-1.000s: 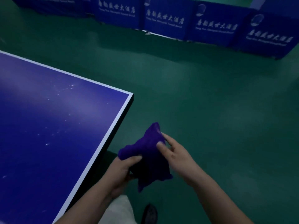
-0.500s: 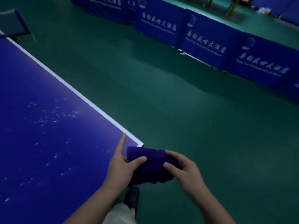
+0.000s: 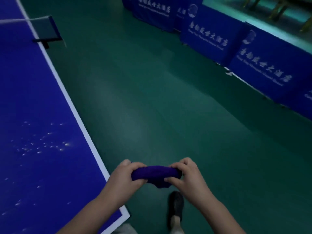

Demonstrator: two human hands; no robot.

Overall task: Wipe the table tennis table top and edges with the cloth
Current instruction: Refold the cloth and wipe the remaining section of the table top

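Lower centre: dark shoe (image 3: pixel 175 207) on green floor (image 3: pixel 152 98). Above it, purple cloth (image 3: pixel 156 174), bunched into a roll, held off the table's edge; left hand (image 3: pixel 125 179) and right hand (image 3: pixel 187 177) each grip one end, fingers curled. Left: blue table (image 3: pixel 33 98), speckled. Upper left: net (image 3: pixel 44 28). Upper right: blue barriers (image 3: pixel 236 48).

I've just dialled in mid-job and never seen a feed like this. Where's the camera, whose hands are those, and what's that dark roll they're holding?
There is no machine here. The one view comes from a wide-angle camera on a person's head, looking forward and down, so the two arms at the bottom are the wearer's own. The left hand and right hand each grip one end of a purple cloth, bunched into a roll and held over the green floor, just off the table's edge, not on it. The blue table lies to the left, with pale specks scattered on its top and the net at the far end. Blue barriers stand beyond.
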